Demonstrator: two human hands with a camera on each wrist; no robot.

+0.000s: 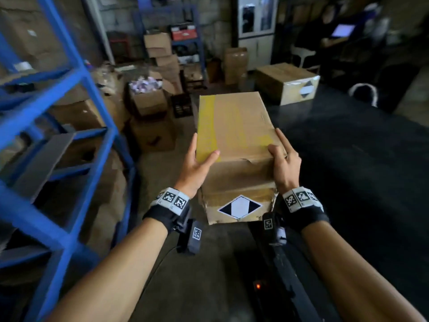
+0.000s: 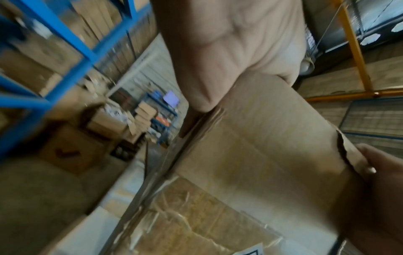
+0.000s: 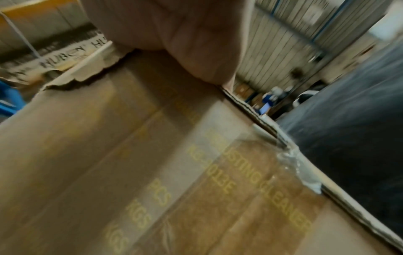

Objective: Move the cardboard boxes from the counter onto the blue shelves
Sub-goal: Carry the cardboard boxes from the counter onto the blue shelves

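The box [image 1: 234, 145] hangs in mid-air between the table [image 1: 348, 147] and the blue shelves [image 1: 69, 94], left hand [image 1: 197, 163] and right hand [image 1: 284, 163] clasping opposite sides, thumbs on top, likely to keep it level; another box [image 1: 287, 83] waits on the table.

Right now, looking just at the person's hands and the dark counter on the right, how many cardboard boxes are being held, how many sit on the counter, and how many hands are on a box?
Brown cardboard box with yellow tape held in the hands: 1
Taped brown cardboard box on the dark counter: 1
Hands on the held box, left hand and right hand: 2
Total boxes: 2
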